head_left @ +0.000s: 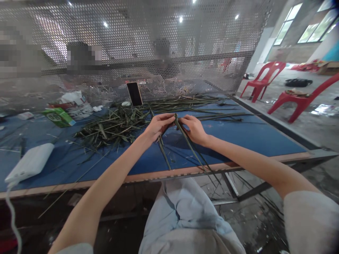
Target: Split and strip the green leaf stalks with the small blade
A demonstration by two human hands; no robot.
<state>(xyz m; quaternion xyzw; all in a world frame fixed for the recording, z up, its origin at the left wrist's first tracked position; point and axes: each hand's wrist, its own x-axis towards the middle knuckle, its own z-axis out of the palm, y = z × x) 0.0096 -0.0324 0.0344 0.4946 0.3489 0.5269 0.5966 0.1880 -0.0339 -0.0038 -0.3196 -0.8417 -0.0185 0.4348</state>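
Observation:
Between my two hands, above the blue tabletop [148, 158], are long green leaf strips [188, 141] bunched at their upper end. My left hand [159, 126] pinches that bunched end from the left, thumb and fingers together. From the right, my right hand [193, 129] closes on the same strips, its fingers curled and partly hidden. The loose tails hang down and out past the table's front edge. Under my left hand another narrow strip [164, 153] points toward the front edge. A tangled heap of leaf pieces [113, 127] lies to the left of my left hand.
Long leaf strips [182, 104] lie along the back beneath a perforated metal screen [201, 46]. A phone [134, 94] leans there. A green packet [59, 117] and a white power bank [31, 162] with a cable are on the left. Red chairs [265, 80] stand right.

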